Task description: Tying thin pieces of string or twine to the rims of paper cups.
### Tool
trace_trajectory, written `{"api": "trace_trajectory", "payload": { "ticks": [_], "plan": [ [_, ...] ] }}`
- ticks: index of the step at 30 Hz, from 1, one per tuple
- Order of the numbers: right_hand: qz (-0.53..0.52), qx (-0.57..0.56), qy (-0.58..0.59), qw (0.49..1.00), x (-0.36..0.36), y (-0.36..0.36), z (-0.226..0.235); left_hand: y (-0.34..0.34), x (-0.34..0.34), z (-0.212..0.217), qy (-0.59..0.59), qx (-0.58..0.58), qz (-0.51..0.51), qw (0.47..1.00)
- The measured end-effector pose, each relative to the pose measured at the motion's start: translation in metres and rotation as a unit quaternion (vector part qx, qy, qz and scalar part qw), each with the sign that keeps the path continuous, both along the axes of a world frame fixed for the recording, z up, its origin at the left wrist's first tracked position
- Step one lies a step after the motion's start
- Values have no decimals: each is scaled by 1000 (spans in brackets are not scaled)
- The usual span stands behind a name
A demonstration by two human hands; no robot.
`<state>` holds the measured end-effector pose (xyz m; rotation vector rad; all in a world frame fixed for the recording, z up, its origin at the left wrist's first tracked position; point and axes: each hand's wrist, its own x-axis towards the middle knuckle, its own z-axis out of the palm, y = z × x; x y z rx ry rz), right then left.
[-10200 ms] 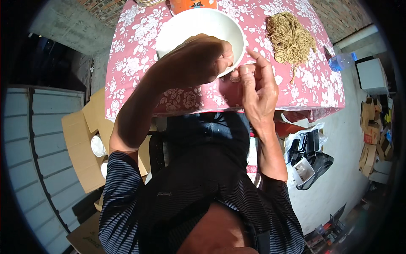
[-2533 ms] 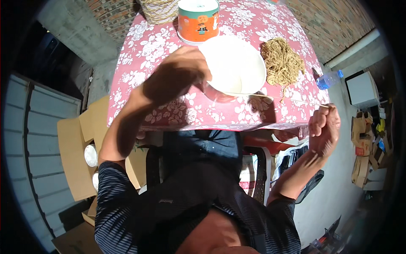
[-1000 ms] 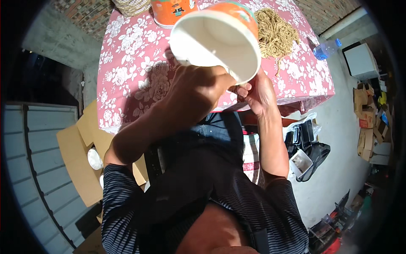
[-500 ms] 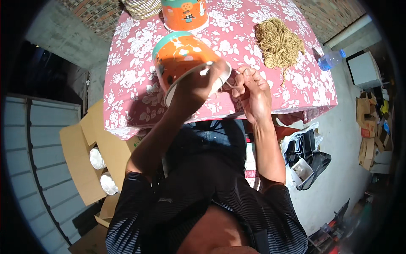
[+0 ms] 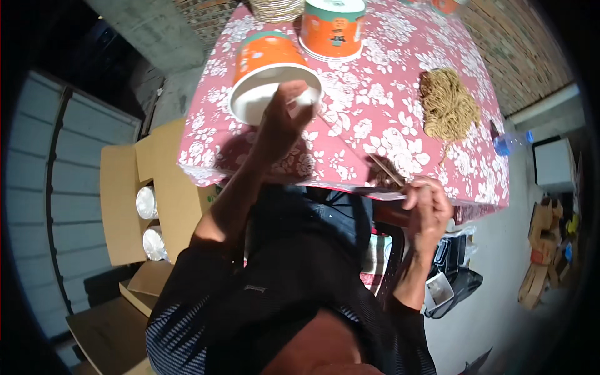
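An orange paper bucket (image 5: 269, 59) with a green band and white rim lies tilted on the table, its white mouth towards me. My left hand (image 5: 282, 122) is in front of that mouth, thumb and fingers curled in a pinch around a thin cord. From there the cord (image 5: 387, 170) runs slantwise to the right, down to the table's front edge. My right hand (image 5: 428, 203) is closed on its other part, just past that edge and somewhat blurred. Between the left fingers, the cord is too fine to see clearly.
Behind stand another orange bucket (image 5: 332, 31) and a woven basket (image 5: 275, 9). A heap of tan cord (image 5: 447, 103) rests on the flowered tablecloth (image 5: 350, 112). A plastic bottle (image 5: 512, 144) is beyond the right edge. An open cardboard box (image 5: 125, 206) stands at the left.
My right hand has moved away from the bucket rim, right and towards me, drawing the cord out. The bucket has turned its mouth more towards me. The head view has shifted.
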<state>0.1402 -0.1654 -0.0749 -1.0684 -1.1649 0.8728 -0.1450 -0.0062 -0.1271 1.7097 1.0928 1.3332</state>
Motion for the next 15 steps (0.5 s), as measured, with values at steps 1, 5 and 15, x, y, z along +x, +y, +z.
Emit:
{"api": "trace_trajectory", "payload": {
  "ticks": [1,5,15],
  "plan": [
    [-19,8,27,999,10,-2,0,-3,-2,-3,80,70,25,994],
    [-25,60,142,988,37,-1,13,-1,-58,17,189,-71,-89,975],
    [119,-30,164,979,3,-13,21,27,-67,55,-514,-269,-61,813]
  ]
}}
